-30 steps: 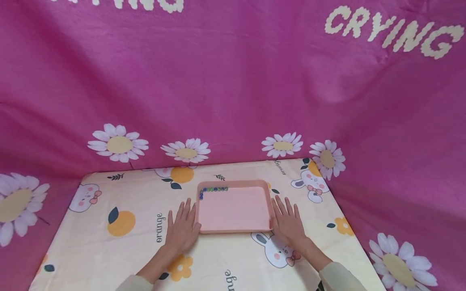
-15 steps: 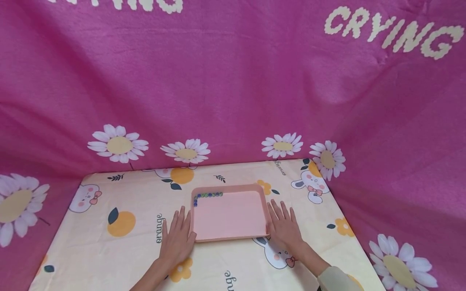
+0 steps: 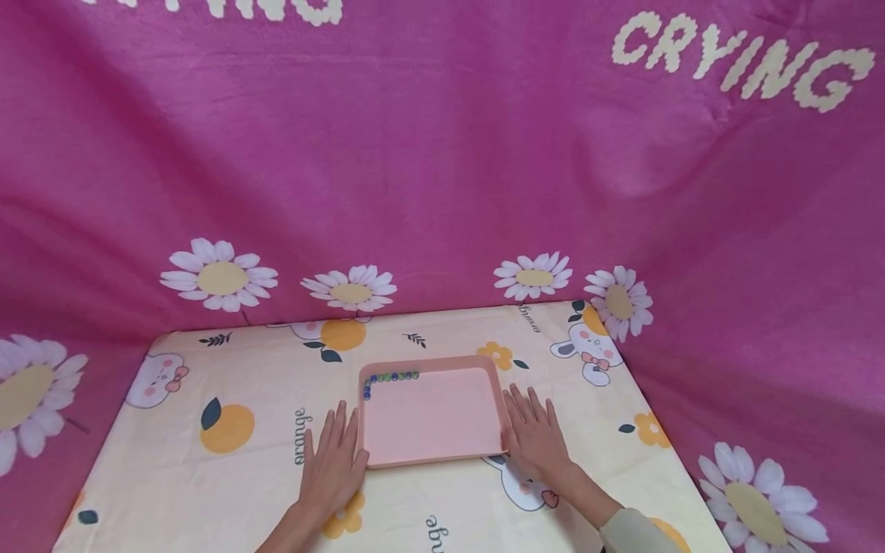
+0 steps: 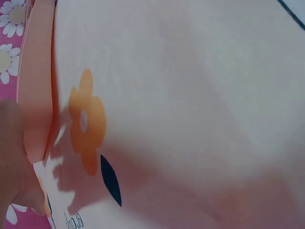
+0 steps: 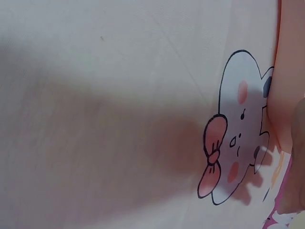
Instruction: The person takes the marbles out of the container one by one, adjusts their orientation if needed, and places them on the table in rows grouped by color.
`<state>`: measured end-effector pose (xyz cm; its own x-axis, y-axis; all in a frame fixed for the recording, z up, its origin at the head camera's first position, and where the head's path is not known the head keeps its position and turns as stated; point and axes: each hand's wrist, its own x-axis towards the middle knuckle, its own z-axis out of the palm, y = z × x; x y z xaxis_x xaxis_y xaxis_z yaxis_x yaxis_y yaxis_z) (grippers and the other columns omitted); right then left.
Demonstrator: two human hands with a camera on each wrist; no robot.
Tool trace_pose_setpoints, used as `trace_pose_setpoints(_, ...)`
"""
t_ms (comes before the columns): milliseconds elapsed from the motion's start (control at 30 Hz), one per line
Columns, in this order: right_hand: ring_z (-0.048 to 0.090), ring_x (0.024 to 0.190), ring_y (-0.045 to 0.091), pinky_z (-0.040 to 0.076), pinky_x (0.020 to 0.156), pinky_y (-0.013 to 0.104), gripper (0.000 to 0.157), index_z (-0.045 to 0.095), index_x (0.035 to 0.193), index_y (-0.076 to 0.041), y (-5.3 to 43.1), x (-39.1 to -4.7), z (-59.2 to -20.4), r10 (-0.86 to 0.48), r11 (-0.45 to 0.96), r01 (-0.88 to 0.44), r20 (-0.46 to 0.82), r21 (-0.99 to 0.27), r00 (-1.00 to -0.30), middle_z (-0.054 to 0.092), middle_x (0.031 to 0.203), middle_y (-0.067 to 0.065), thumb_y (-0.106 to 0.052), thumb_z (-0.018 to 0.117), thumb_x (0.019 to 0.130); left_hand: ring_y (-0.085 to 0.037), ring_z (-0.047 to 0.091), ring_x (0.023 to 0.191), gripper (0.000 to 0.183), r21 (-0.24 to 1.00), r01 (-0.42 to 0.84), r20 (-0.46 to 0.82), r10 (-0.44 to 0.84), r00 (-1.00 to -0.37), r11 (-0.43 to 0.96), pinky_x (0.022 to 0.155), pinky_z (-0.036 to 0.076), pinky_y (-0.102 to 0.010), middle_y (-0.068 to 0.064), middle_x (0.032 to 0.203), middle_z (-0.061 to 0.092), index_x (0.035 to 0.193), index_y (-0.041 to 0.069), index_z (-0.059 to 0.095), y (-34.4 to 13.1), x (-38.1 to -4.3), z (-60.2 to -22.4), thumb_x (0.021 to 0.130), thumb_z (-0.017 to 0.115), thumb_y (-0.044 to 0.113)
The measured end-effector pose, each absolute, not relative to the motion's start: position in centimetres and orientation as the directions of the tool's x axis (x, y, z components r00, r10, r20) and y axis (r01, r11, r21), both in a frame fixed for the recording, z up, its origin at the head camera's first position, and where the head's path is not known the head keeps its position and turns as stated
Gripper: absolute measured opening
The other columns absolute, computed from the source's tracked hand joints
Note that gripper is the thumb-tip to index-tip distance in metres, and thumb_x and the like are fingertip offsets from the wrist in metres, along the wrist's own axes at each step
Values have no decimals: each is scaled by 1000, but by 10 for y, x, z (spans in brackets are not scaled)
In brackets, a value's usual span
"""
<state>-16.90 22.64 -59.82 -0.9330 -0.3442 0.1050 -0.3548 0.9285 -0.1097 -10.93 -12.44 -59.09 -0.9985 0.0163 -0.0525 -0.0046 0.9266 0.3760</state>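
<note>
A shallow pink tray lies on the patterned cloth in the head view. Several small blue and green glass beads line its far-left corner, along the far wall and a little way down the left one. My left hand rests at the tray's left side, fingers straight, thumb at the near-left corner. On the opposite side my right hand lies with straight fingers along the right wall, its thumb by the near-right corner. Each wrist view catches the tray's outer wall and part of a hand at the frame's edge.
A cream cloth printed with oranges, flowers and rabbits covers the table. Magenta fabric with daisies and white lettering hangs behind it and along both sides.
The tray has slid toward the person and slightly left, with both hands staying at its sides. The beads have kept their place in its corner.
</note>
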Motion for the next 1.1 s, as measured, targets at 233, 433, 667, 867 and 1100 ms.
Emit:
trace_pose_setpoints(233, 18, 148, 40, 10, 118, 62, 61, 33, 156, -8, 223, -169, -601, -321, 939, -326, 64, -106, -945, 25, 163, 12, -35, 45, 103, -38, 9, 150, 70, 383, -35, -99, 4, -995, 923, 117, -5, -62, -18, 165, 10, 157, 1, 26, -125, -107, -596, 99, 48, 34)
trace_pose_setpoints(433, 17, 149, 40, 9, 118, 62, 62, 31, 157, -8, 220, -169, -599, -315, 943, -318, 40, -103, -948, 23, 163, 12, -37, 44, 103, -38, 10, 150, 74, 404, -21, -74, 10, -997, 915, 117, -3, -63, -18, 165, 10, 158, 1, 22, -126, -107, -597, 97, 51, 32)
trace_pose_setpoints(667, 18, 148, 40, 10, 118, 62, 63, 33, 156, -7, 221, -168, -598, -306, 947, -309, 46, -88, -951, 25, 163, 12, -37, 46, 102, -39, 11, 150, 74, 400, 8, -30, 22, -999, 917, 116, -2, -65, -19, 165, 12, 158, 3, 21, -125, -118, -595, 99, 53, 34)
trace_pose_setpoints(867, 19, 148, 40, 10, 118, 63, 63, 33, 156, -7, 220, -169, -600, -309, 948, -312, 52, -65, -949, 26, 162, 12, -37, 46, 102, -40, 12, 149, 80, 419, -4, -31, 11, -999, 908, 116, 0, -66, -19, 164, 13, 159, 3, 16, -121, -124, -596, 99, 54, 39)
trace_pose_setpoints(1100, 20, 148, 39, 12, 117, 64, 64, 32, 157, -8, 223, -167, -599, -320, 945, -323, 60, -52, -945, 26, 162, 11, -39, 47, 102, -41, 14, 149, 88, 364, 39, -24, 51, -998, 931, 117, 3, -65, -19, 164, 15, 158, -1, 18, -120, -126, -595, 95, 59, 45)
